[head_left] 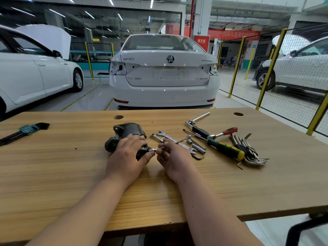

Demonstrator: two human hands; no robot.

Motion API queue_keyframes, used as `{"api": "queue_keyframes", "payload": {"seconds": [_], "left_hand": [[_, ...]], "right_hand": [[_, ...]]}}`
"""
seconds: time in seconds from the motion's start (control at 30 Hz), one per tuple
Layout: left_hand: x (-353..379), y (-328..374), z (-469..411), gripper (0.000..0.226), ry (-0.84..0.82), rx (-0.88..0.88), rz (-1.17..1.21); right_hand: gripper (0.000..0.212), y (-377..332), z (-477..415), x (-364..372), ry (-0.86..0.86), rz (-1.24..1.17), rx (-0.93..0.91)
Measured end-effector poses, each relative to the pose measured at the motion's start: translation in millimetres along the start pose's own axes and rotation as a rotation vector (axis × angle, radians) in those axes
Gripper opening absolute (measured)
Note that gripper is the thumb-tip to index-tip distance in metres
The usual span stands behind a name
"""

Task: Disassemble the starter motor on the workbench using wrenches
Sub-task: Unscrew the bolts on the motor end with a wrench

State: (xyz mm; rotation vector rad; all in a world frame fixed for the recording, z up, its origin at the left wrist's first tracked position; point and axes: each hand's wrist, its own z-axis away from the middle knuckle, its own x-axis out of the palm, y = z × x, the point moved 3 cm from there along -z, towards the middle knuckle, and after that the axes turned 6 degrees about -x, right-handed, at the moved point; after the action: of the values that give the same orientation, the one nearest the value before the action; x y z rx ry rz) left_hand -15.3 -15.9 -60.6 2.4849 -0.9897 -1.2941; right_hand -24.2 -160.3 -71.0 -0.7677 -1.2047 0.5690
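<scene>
The dark grey starter motor [126,132] lies on its side in the middle of the wooden workbench [71,166]. My left hand [130,153] lies over its near end and grips it, hiding that end. My right hand [171,157] pinches a small silver wrench [177,142] whose head meets the motor's near end at my left thumb. Two more silver wrenches [170,139] lie just behind my right hand.
To the right lie a ratchet with a red grip [224,133], a green-and-yellow screwdriver [225,149], a fan of hex keys [248,150], a T-handle socket wrench [198,118] and a black-handled tool [199,130]. A second hex key set [24,131] lies far left. White cars stand beyond the bench.
</scene>
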Motion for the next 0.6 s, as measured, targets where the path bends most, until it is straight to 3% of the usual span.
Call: {"api": "queue_keyframes", "payload": {"seconds": [0.6], "left_hand": [[-0.6, -1.3, -0.6, 0.038, 0.001, 0.004, -0.003]], "right_hand": [[0.007, 5.4, 2.2, 4.6, 0.063, -0.184, 0.086]]}}
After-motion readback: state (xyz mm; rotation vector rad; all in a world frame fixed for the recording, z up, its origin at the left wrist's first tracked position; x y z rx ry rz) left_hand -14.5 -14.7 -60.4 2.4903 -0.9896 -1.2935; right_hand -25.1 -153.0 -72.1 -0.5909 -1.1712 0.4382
